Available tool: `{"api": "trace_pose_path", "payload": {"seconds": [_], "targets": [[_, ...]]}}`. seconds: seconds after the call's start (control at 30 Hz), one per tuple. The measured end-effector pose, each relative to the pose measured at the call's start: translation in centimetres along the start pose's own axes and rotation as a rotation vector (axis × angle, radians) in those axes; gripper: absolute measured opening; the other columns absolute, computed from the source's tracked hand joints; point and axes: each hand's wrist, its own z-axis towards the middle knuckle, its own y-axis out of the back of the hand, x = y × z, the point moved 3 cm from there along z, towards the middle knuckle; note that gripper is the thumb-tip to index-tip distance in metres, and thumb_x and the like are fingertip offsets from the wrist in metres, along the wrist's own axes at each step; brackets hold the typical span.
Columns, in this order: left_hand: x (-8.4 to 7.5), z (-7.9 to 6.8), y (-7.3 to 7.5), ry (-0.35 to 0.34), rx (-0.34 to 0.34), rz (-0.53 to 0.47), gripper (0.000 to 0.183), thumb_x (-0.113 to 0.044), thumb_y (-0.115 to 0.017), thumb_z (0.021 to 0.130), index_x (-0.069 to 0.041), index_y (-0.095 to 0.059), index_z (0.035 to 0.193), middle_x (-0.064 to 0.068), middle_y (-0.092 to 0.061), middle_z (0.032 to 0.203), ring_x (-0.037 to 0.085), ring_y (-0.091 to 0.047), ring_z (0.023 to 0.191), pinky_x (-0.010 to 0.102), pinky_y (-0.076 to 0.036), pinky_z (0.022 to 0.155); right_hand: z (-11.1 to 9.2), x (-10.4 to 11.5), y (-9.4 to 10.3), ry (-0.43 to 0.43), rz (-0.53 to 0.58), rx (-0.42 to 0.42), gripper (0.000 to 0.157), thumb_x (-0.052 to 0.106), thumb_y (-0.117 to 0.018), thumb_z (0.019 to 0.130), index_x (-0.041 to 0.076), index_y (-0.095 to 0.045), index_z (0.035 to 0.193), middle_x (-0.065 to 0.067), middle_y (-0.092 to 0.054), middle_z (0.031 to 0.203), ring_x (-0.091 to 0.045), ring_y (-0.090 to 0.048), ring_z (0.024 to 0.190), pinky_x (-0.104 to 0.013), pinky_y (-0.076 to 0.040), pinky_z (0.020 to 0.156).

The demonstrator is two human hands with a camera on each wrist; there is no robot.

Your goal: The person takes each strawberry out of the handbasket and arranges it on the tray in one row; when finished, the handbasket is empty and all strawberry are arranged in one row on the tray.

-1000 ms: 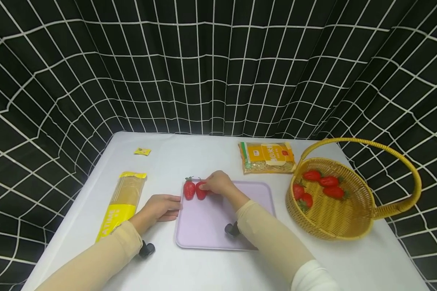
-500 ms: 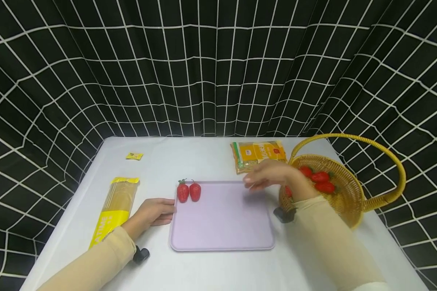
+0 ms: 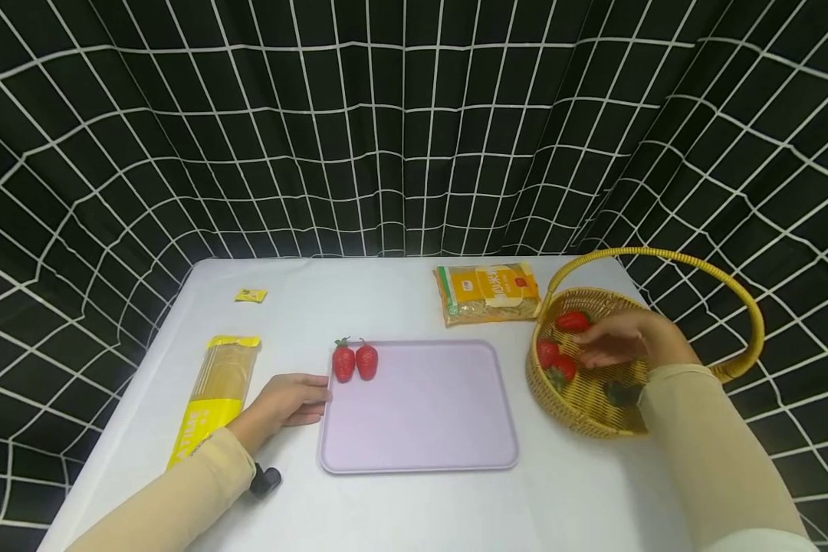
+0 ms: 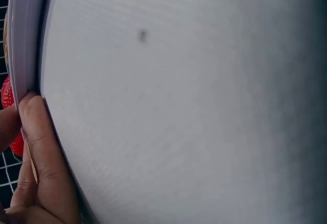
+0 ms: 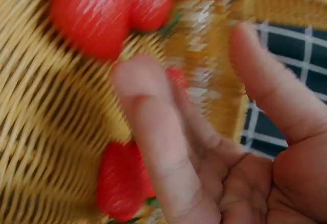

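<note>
My right hand point(image 3: 617, 337) reaches into the wicker basket point(image 3: 541, 387), its thumb and fingers spread apart over the strawberries. In the right wrist view nothing lies between that thumb and the fingers; red strawberries point(image 5: 92, 15) lie just beyond the fingertips. At the lilac tray point(image 3: 421, 414), my left hand point(image 3: 286, 402) holds the left rim, thumb on one side and fingers on the other in the left wrist view. Two strawberries, one leafy strawberry point(image 3: 343, 362) and another strawberry point(image 3: 366, 361), lie side by side in the tray's far left corner. My right hand hides part of the basket's contents.
A yellow pack of noodles point(image 3: 214, 399) lies left of my left hand. Farther back is a small yellow packet point(image 3: 251, 295). An orange bag of grain-like food point(image 3: 490, 294) lies behind the tray, near the basket. The basket's tall handle point(image 3: 717, 272) arches above it.
My right hand has let go of the second strawberry on the tray and moved right into the basket. The left hand stays at the tray's rim. The head view has shifted slightly.
</note>
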Motion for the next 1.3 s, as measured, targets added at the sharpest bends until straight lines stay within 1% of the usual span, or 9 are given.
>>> {"api": "trace_pose_path", "payload": {"seconds": [0.13,0.3,0.47,0.6,0.87,0.97,1.07,1.17,1.3], "targets": [[-0.1,0.0,-0.2,0.005,0.001,0.004,0.045,-0.011,-0.073,0.085,0.001,-0.062,0.127,0.011,-0.071,0.100,0.021,-0.071,0.080,0.034,-0.061,0.071,0.7,-1.3,0.3,-0.087,0.001,0.084,0.033,0.011,-0.040,0.105,0.006,-0.069,0.092,-0.010,-0.072,0.090,-0.016,-0.070,0.085,-0.026,-0.055,0.088],[-0.2,-0.1,-0.2,0.006,-0.004,0.012,0.045,-0.011,-0.073,0.086,0.001,-0.062,0.127,0.011,-0.071,0.100,0.022,-0.071,0.080,0.034,-0.061,0.071,1.7,-1.1,-1.1,-0.144,-0.058,0.009,0.021,0.013,-0.054,0.101,0.003,-0.069,0.089,-0.009,-0.071,0.082,-0.015,-0.070,0.077,-0.025,-0.056,0.084],[-0.3,-0.1,-0.2,0.001,0.002,0.012,0.045,-0.012,-0.074,0.085,0.000,-0.062,0.127,0.012,-0.071,0.101,0.022,-0.071,0.081,0.035,-0.061,0.071,2.2,-0.2,-2.4,-0.229,-0.153,-0.045,0.018,0.013,-0.056,0.099,0.004,-0.065,0.086,-0.004,-0.067,0.074,-0.010,-0.067,0.068,-0.017,-0.056,0.074],[-0.4,-0.1,-0.2,0.006,-0.002,0.017,0.046,-0.013,-0.075,0.085,0.000,-0.062,0.127,0.011,-0.071,0.101,0.021,-0.071,0.080,0.034,-0.061,0.071,2.4,-0.2,-2.5,-0.225,-0.190,-0.088,0.013,0.012,-0.061,0.095,0.005,-0.064,0.085,-0.003,-0.065,0.073,-0.010,-0.065,0.065,-0.017,-0.056,0.072],[-0.4,-0.1,-0.3,0.006,-0.002,0.029,0.045,-0.013,-0.073,0.086,0.000,-0.062,0.128,0.011,-0.071,0.100,0.021,-0.071,0.080,0.033,-0.061,0.071,0.4,-0.2,-1.0,-0.048,-0.139,-0.113,0.005,0.010,-0.063,0.091,0.005,-0.063,0.091,-0.003,-0.062,0.083,-0.013,-0.062,0.072,-0.024,-0.057,0.076],[-0.3,-0.1,-0.3,0.009,-0.003,0.030,0.045,-0.013,-0.073,0.086,0.000,-0.062,0.128,0.011,-0.071,0.101,0.021,-0.071,0.081,0.033,-0.061,0.071,-1.3,0.5,-1.1,0.029,-0.159,-0.022,0.027,0.010,-0.058,0.095,-0.007,-0.056,0.116,-0.008,-0.060,0.098,-0.018,-0.059,0.088,-0.029,-0.055,0.085],[-0.1,-0.2,-0.2,0.007,-0.005,0.023,0.045,-0.013,-0.074,0.086,0.000,-0.062,0.128,0.012,-0.071,0.103,0.021,-0.070,0.081,0.034,-0.061,0.071,-2.9,1.4,-1.9,0.145,-0.206,0.141,0.038,0.010,-0.047,0.101,-0.010,-0.044,0.134,-0.011,-0.060,0.111,-0.022,-0.057,0.101,-0.035,-0.050,0.094],[0.1,-0.2,-0.1,-0.001,-0.006,0.017,0.045,-0.012,-0.074,0.086,0.001,-0.062,0.127,0.013,-0.071,0.104,0.021,-0.070,0.081,0.034,-0.061,0.072,-3.5,2.1,-3.2,0.285,-0.192,0.289,0.033,0.006,-0.039,0.104,-0.009,-0.050,0.131,-0.013,-0.063,0.116,-0.024,-0.059,0.108,-0.040,-0.046,0.102],[-0.2,0.1,-0.1,0.007,-0.004,0.015,0.045,-0.012,-0.073,0.086,0.001,-0.061,0.128,0.012,-0.071,0.103,0.021,-0.070,0.081,0.034,-0.061,0.072,-2.8,3.4,-5.9,0.433,-0.082,0.374,0.031,-0.002,-0.036,0.103,-0.008,-0.050,0.130,-0.018,-0.060,0.122,-0.030,-0.060,0.111,-0.049,-0.044,0.104]]}}
